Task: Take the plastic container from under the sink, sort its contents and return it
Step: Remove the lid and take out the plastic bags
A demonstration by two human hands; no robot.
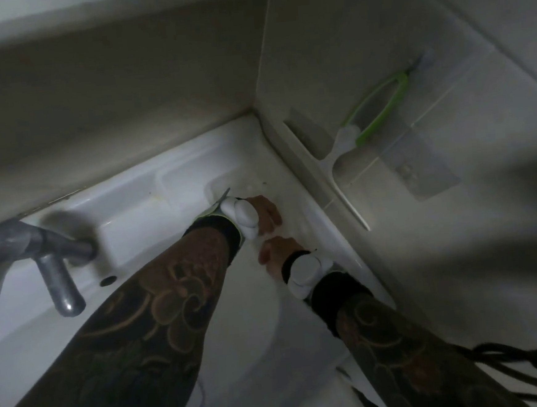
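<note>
Both hands rest on the far right corner of a white sink (150, 193), close to the tiled wall (376, 34). The left hand (263, 213) lies on the flat rim beside a shallow moulded recess, its fingers curled downward against the ceramic; whether they grip anything cannot be told, since the back of the hand hides them. The right hand (273, 254) sits just nearer and a little to the right, almost touching the left, fingers bent down onto the rim in the same way, and its hold cannot be told either. Each wrist carries a white device (242, 216) on a dark band (the one on the left wrist has a green-edged strap), and both forearms are covered in dark patterned sleeves or tattoos.

At the near left a grey tap (37, 257) leans out over the basin, with a small overflow hole (108, 281) just to its right. On the right wall a white squeegee (331, 166) with a green handle (378, 111) hangs from a hook, its blade running diagonally along the tiles. A clear plastic patch is stuck to the wall just right of it. A dark cord loops at the near right edge.

The plastic container is not in view.
</note>
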